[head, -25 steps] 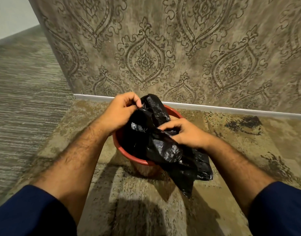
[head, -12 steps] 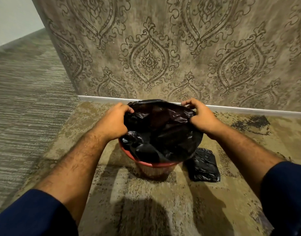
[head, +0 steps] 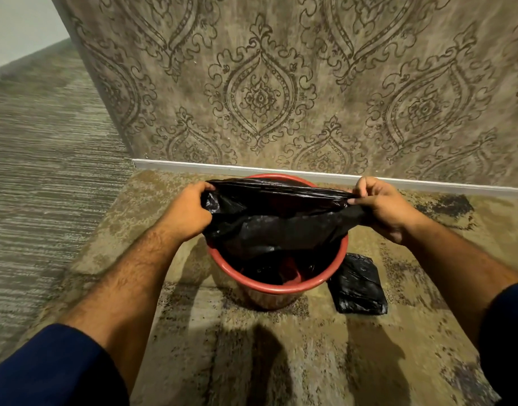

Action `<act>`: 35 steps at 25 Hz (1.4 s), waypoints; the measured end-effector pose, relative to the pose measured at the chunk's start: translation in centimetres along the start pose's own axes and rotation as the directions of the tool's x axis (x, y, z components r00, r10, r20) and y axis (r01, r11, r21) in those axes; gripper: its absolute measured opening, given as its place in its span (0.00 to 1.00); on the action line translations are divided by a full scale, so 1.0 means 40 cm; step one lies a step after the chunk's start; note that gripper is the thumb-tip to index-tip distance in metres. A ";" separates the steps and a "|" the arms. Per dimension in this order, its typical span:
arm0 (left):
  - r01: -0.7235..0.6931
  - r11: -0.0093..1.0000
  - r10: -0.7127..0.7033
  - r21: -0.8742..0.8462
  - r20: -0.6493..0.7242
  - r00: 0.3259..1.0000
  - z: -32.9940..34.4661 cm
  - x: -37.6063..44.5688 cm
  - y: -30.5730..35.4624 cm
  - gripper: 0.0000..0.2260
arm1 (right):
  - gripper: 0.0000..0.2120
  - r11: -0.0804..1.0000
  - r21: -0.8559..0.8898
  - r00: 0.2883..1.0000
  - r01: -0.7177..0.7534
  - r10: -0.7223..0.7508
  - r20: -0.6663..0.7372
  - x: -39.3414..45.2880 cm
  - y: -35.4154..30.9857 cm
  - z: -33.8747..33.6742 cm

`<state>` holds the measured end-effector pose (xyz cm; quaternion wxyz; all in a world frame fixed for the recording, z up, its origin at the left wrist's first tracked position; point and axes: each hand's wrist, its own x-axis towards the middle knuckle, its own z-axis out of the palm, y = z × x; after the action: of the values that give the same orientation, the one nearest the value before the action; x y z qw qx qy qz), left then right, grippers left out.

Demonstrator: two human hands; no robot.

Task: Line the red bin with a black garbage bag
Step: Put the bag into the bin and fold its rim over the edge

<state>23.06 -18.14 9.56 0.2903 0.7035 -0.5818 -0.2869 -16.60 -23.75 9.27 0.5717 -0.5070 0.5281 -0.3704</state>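
The red bin point(head: 269, 287) stands on the carpet close to the wall. A black garbage bag point(head: 275, 227) is stretched wide above the bin's mouth, its lower part hanging down inside. My left hand point(head: 189, 212) grips the bag's left edge just outside the rim. My right hand point(head: 383, 208) pinches the right edge, pulled past the rim on that side. Some red of the bin's inside shows beneath the bag at the front.
A folded pack of black bags point(head: 357, 285) lies on the carpet right of the bin. A patterned wall point(head: 260, 98) with a white baseboard point(head: 175, 165) rises just behind it. Striped carpet point(head: 47, 159) spreads to the left.
The bag went from a crumpled bundle to a wide, taut opening. My hands moved apart, the right one well past the rim. The folded pack came into view on the floor.
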 end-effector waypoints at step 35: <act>0.298 0.927 -0.245 -0.226 0.237 0.940 0.032 0.103 -0.033 0.25 | 0.25 0.292 -0.957 0.997 0.006 0.077 0.030 0.148 -0.110 0.146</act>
<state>23.65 -22.10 7.46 0.2753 0.7006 -0.4626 -0.4684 -9.39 -29.25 11.77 0.1840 -0.7483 0.6356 0.0469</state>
